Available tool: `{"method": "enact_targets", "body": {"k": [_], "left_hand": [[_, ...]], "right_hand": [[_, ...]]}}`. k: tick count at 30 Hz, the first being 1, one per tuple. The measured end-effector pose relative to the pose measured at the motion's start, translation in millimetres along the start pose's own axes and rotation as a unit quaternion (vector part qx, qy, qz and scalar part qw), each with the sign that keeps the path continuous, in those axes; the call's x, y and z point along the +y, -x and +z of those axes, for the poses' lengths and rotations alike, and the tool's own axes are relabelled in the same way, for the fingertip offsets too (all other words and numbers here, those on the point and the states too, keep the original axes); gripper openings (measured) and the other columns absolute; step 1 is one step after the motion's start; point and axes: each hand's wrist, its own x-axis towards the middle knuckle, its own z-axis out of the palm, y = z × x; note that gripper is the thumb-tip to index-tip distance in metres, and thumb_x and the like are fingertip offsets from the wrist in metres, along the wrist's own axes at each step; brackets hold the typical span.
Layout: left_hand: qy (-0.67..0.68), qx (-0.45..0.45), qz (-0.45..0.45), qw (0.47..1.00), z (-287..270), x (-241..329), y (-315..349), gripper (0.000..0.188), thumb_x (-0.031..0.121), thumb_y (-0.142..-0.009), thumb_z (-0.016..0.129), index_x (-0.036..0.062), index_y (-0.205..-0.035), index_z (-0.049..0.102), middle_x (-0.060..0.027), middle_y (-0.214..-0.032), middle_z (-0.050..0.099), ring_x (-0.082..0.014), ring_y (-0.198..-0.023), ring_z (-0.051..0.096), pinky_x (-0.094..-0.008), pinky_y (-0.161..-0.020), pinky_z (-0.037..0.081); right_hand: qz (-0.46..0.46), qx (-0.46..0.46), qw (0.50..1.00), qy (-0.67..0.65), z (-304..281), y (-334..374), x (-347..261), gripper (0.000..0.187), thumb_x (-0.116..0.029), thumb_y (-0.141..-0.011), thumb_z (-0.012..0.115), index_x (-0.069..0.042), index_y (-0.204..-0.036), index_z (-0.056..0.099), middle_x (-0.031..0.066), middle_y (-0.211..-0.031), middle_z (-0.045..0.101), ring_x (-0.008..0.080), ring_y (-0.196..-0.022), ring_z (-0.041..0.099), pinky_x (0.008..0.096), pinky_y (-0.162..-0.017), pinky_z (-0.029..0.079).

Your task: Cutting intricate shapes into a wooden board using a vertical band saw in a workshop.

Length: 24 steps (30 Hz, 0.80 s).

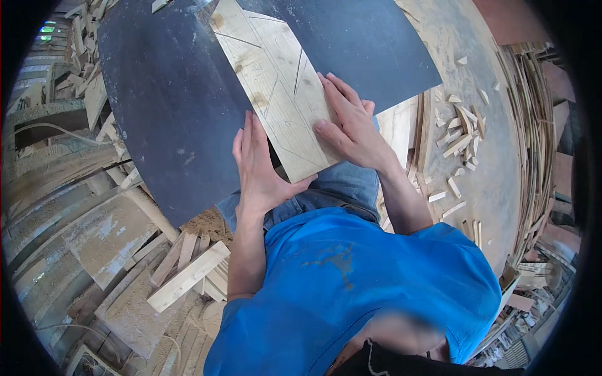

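Observation:
A pale wooden board [282,88] with pencil lines and several dark, slit-like lines lies slanted over a dark flat table top [182,113]. Along its left edge my left hand [258,166] presses with straight fingers, its thumb at the near end. My right hand [354,128] grips the opposite edge, thumb on the upper face and fingers along the side. The near end of the board overhangs the table's front edge, close to my body. What lies beneath the board is hidden.
Small wood offcuts [461,131] are scattered on the sawdust-covered surface at right. Long thin strips [533,125] are stacked beyond them. To my lower left lie loose wooden pieces [188,276] and dusty boards [110,232].

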Motion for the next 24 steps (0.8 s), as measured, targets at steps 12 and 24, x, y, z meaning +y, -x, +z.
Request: {"method": "enact_targets", "body": {"k": [12,24], "left_hand": [[0.003,-0.008,-0.023,1.0,-1.8,0.3,-6.1,0.15,0.052,-0.06,0.101,-0.0048,-0.17,0.015,-0.0364,-0.168,0.032,-0.0447,-0.158,0.034,-0.0602,-0.128,0.019],[0.011,-0.018,-0.05,0.999,-4.0,2.1,-12.3,0.151,0.057,-0.061,0.099,-0.0054,-0.17,0.015,-0.0375,-0.169,0.031,-0.0467,-0.158,0.034,-0.0609,-0.129,0.019]], "right_hand": [[-0.001,0.0,1.0,-0.011,0.4,-5.3,-0.5,0.084,-0.047,-0.107,0.055,-0.002,-0.172,0.028,0.0273,-0.171,0.036,0.037,-0.163,0.026,0.0492,-0.125,0.02],[-0.015,0.016,1.0,-0.002,1.9,-12.9,0.5,0.084,-0.039,-0.102,0.055,0.003,-0.17,0.029,0.0289,-0.167,0.041,0.0373,-0.159,0.032,0.0485,-0.12,0.025]]}}
